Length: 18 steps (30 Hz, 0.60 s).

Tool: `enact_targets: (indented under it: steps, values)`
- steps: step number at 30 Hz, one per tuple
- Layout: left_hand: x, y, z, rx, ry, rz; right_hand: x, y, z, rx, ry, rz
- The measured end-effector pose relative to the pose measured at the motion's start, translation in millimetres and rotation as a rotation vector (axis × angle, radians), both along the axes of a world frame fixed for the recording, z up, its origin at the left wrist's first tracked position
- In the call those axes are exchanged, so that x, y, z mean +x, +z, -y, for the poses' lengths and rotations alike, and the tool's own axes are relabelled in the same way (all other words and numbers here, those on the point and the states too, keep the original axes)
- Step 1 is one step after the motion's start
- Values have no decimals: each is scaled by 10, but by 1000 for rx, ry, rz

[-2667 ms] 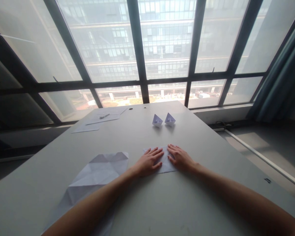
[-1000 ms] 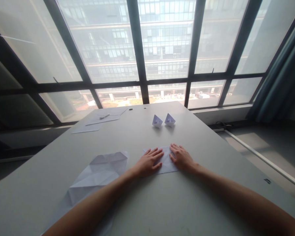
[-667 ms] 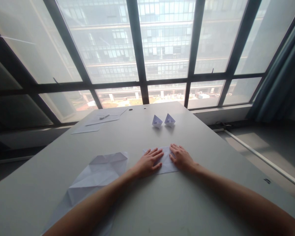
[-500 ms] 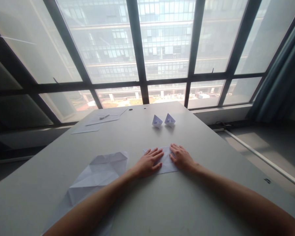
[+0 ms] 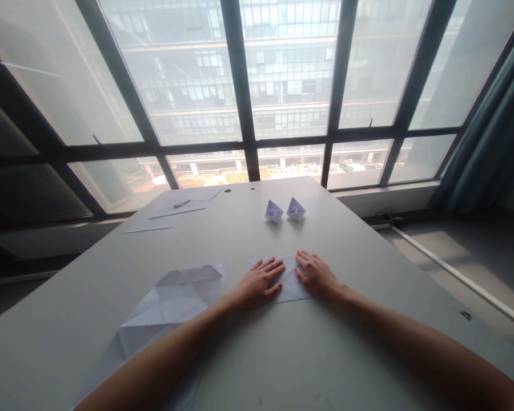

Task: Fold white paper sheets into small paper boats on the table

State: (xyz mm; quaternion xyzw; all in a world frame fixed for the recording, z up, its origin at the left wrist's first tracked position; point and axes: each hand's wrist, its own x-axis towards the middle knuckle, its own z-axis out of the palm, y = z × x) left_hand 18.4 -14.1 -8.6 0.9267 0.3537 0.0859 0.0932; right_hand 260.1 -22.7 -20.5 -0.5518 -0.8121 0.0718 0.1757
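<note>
A small sheet of white paper (image 5: 289,284) lies flat on the table, partly covered by both hands. My left hand (image 5: 261,283) rests on its left part with the fingers stretched out and the palm down. On the right side of the sheet, my right hand (image 5: 317,275) lies flat with fingers extended. Beyond the hands stand two folded paper boats, the left boat (image 5: 274,213) close beside the right boat (image 5: 296,210). A larger creased sheet of paper (image 5: 171,302) lies to the left, with my left forearm across part of it.
Several white sheets (image 5: 158,222) lie at the table's far left, with a pen (image 5: 181,204) on top. The white table (image 5: 368,348) reaches towards tall windows (image 5: 291,68). A curtain (image 5: 488,120) hangs at the right.
</note>
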Motion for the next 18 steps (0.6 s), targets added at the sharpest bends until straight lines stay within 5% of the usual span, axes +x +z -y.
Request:
enact_targets:
  steps: [18]
  values:
    - [-2, -8, -10, 5, -3, -6, 4, -1, 2, 0, 2, 16]
